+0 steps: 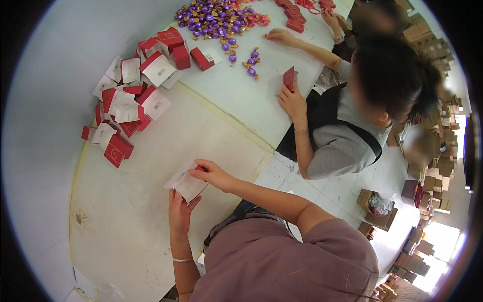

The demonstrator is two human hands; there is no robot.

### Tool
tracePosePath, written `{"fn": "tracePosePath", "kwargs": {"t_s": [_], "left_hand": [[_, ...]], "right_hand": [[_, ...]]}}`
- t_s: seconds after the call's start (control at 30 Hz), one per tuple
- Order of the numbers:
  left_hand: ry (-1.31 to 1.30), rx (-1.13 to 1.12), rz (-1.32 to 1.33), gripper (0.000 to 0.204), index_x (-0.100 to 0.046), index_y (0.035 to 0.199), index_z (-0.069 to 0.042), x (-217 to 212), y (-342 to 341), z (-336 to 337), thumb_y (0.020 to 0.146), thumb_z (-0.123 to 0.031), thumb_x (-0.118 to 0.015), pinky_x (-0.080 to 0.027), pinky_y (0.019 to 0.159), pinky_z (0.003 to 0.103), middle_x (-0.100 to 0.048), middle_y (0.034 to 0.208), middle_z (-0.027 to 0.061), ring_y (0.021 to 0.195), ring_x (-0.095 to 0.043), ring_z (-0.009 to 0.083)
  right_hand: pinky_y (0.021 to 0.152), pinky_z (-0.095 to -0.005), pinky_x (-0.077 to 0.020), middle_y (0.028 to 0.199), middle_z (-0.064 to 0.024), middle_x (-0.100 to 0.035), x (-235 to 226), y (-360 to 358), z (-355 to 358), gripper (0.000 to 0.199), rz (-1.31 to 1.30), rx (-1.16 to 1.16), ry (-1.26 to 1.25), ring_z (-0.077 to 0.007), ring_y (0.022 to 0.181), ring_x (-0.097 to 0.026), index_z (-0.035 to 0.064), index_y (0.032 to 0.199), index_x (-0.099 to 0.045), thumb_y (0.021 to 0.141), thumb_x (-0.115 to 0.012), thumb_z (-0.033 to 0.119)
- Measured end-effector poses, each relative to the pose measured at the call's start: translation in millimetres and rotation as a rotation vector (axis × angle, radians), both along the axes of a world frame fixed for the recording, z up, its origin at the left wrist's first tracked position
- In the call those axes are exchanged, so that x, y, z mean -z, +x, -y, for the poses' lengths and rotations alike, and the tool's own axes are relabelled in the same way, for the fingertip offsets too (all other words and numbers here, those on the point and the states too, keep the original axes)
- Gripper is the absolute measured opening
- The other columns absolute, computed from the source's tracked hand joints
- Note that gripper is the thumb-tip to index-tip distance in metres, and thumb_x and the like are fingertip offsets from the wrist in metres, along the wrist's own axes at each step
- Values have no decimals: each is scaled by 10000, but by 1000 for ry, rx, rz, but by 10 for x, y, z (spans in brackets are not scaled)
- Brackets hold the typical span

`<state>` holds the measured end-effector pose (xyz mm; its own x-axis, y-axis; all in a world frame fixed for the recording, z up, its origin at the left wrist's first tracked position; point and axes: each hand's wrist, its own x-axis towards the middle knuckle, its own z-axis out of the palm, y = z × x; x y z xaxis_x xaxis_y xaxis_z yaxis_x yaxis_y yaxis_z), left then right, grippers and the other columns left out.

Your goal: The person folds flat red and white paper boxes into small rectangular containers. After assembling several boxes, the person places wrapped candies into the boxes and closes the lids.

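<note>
Between my two hands, over the near part of the table, is a small cardboard box (185, 185), white on the faces toward me with a bit of red at its right edge. A white flap sticks out at its far left. My left hand (181, 210) grips it from the near side, thumb and fingers at the lower edge. At the far right edge my right hand (214, 176) has its fingers closed on the box near the red part. What lies inside the box cannot be made out.
Red-and-white boxes (126, 108), several with raised flaps, are heaped at the far left. Purple and gold wrapped candies (211, 20) lie beyond them. To my right a co-worker (347, 110) holds a red box (290, 79) and reaches toward the candies. Cartons (377, 209) stand on the floor.
</note>
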<state>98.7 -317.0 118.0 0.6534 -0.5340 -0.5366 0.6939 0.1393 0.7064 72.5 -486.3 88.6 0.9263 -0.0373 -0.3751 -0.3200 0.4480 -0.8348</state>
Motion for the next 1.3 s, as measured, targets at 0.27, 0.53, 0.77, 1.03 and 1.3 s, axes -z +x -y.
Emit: {"fn": "tracePosePath", "kwargs": {"t_s": [0.27, 0.53, 0.77, 1.03, 1.3], "left_hand": [[92, 7, 15, 455, -289, 1316, -93, 33, -67, -7, 911, -264, -407, -447, 887, 410, -427, 1261, 73, 1113, -475, 222], [19, -13, -24, 423, -352, 1254, -57, -19, -42, -46, 872, -211, -453, -429, 910, 411, -445, 1239, 77, 1128, -462, 198], [24, -109, -21, 336, -414, 1179, -71, 62, -82, -219, 869, -187, -470, -441, 868, 392, -499, 1082, 40, 1026, -497, 159], [219, -164, 293, 329, -452, 1167, -43, 884, 12, -182, 859, -138, -517, -419, 791, 277, -520, 999, 34, 905, -498, 116], [581, 65, 854, 557, -383, 1257, -5, 1508, 270, 185, 781, -168, -622, -382, 894, 367, -436, 1236, 144, 1059, -463, 266]], "right_hand": [[630, -226, -380, 761, 22, -520, 25, -47, -28, 277, -40, 15, 30, -69, 716, -448, 23, 981, -588, 851, -589, 267], [688, -240, -420, 824, -5, -572, 96, -49, -75, 272, -9, -11, 26, -86, 760, -500, 20, 1006, -585, 841, -603, 235], [757, -256, -431, 1028, -60, -541, 128, -97, -193, 388, 50, -11, -121, -118, 879, -512, 45, 1158, -498, 864, -583, 282], [762, -304, -466, 1053, -115, -536, 333, -397, -192, 366, -98, 205, -427, -181, 876, -558, 50, 1155, -482, 859, -569, 247], [809, -299, -453, 1099, -62, -525, 502, -280, -189, 289, -33, 187, -478, -161, 998, -522, 59, 1131, -495, 872, -554, 172]]}}
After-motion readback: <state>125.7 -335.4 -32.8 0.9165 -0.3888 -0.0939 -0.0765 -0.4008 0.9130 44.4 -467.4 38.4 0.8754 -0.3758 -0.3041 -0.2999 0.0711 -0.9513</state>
